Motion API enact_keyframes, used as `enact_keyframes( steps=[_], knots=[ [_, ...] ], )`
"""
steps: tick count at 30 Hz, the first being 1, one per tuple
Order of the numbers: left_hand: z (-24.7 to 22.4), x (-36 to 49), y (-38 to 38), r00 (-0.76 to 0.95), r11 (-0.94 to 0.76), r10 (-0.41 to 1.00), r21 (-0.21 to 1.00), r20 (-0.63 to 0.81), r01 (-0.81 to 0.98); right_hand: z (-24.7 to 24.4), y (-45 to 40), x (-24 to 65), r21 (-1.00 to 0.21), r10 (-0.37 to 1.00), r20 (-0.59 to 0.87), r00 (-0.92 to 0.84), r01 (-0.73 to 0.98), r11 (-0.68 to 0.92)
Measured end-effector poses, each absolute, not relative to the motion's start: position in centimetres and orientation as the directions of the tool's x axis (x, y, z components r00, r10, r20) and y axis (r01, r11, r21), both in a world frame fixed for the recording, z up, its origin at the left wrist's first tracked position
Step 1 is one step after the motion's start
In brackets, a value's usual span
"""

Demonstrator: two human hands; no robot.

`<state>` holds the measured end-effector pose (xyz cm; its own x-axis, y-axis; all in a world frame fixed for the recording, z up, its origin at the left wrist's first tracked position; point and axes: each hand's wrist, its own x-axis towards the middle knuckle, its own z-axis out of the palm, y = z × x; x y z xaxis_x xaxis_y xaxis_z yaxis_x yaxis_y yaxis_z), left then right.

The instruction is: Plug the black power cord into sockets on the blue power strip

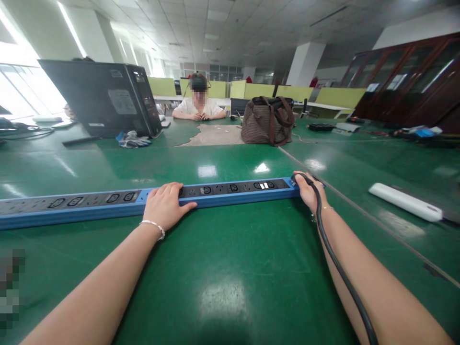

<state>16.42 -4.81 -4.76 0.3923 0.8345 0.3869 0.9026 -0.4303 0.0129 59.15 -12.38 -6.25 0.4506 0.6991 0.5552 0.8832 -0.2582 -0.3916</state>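
Note:
A long blue power strip (247, 195) with black socket panels lies across the green table in front of me. My left hand (163, 206) is wrapped over its middle, fingers on the far side and thumb along the near edge. At the strip's right end, my right hand (312, 191) is closed around that end, where a thick black power cable (328, 249) comes out. The cable runs back along my right forearm. Whether my right fingers grip the cable's base or only the strip's end is partly hidden.
The green table (251, 263) carries a black computer tower (108, 100) and gloves (132, 139) at the far left. A brown bag (268, 120) stands at the back. To the right lies a white elongated device (406, 201). Across the table sits a person (199, 103).

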Motion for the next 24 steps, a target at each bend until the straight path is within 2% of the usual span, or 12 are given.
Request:
enact_keyframes(
  steps=[3,18,24],
  knots=[
    [-4.8,16.4,-4.8,0.393,-0.434,0.833,0.017,0.389,0.901,-6.2,-12.2,58.9,-0.411,0.729,0.489,0.479,0.864,-0.292],
    [-4.9,16.4,-4.7,0.399,-0.431,0.834,-0.001,0.381,0.902,-6.4,-13.0,57.3,-0.384,0.682,0.524,0.51,0.856,-0.345],
    [-4.9,16.4,-4.8,0.406,-0.44,0.825,-0.005,0.393,0.898,-5.7,-13.3,56.9,-0.345,0.716,0.458,0.527,0.848,-0.403]
  ],
)
